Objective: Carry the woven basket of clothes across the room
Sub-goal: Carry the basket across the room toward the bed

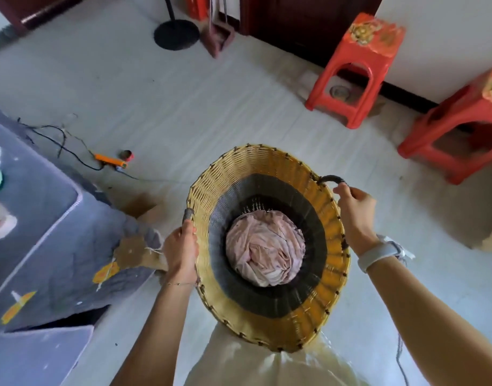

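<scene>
A round woven basket [256, 162], yellow with a black band inside, hangs in front of my body above the floor. Crumpled pale pink clothes [265, 254] lie at its bottom. My left hand [182, 249] is shut on the grey handle at the basket's left rim. My right hand [355, 213] grips the dark handle at the right rim, with a white band on that wrist. The basket tilts slightly, its opening facing up toward me.
A bed with a grey printed cover [35, 218] fills the left side. Two red plastic stools [359, 68] [459, 129] stand at the right by the wall. An orange tool with black cables [111, 160] lies on the pale floor. A black round stand base [176, 34] sits far ahead.
</scene>
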Motion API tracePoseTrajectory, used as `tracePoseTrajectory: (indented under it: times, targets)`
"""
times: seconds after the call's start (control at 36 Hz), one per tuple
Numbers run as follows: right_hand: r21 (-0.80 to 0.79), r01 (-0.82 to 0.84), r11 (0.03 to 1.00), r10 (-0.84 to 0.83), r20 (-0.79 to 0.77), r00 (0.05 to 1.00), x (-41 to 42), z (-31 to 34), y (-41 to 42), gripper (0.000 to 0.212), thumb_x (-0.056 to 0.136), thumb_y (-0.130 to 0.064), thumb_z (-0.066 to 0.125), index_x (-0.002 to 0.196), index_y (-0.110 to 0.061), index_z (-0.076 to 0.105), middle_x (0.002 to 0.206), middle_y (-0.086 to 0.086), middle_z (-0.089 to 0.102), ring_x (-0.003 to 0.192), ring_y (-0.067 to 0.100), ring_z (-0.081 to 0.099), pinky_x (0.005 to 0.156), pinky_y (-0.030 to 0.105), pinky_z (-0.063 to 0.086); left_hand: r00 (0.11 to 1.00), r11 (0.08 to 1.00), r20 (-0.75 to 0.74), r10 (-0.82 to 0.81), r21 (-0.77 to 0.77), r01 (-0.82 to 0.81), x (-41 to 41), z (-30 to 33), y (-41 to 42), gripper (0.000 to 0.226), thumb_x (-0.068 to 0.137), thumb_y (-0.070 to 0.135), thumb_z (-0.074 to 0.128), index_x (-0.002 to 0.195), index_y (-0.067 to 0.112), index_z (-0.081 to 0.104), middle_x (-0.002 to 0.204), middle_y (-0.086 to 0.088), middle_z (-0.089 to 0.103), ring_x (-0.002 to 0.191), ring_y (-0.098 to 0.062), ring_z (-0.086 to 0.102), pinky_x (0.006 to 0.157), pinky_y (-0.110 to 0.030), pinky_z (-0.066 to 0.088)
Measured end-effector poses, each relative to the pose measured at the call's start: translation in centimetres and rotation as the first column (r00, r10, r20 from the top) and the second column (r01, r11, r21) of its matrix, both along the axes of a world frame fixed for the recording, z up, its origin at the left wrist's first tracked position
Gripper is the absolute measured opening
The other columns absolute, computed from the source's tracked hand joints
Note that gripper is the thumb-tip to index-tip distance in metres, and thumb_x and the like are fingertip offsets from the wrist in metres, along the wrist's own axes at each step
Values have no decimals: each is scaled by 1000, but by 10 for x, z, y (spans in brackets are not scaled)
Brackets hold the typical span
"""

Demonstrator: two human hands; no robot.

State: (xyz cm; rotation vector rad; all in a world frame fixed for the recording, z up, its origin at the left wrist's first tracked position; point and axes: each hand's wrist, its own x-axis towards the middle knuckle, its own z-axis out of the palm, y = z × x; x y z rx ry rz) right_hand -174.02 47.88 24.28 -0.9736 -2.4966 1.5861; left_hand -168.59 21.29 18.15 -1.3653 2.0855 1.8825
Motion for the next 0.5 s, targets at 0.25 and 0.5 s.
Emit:
tracePoseTrajectory:
  times: [0.25,0.5]
  targets:
    - [-72,-8,997,8,2,1000,-161,7,-58,45,90,-25,45,101,17,58,68,27,50,63,24,37,54,29,29,999,997,9,39,-74,-38,-164,21,-53,41,92,25,46,96,-11,64,54,-4,46,52,-36,44,50,-28,30]
    - [-104,-61,993,61,-10,998,-312,6,-102,40,90,-24,45,97,12,62,61,7,41,54,18,32,50,29,26,998,992,-1,60,-112,-60,-301,30,-97,46,94,27,42,104,-14,60,60,-21,48,50,-18,40,48,-27,31]
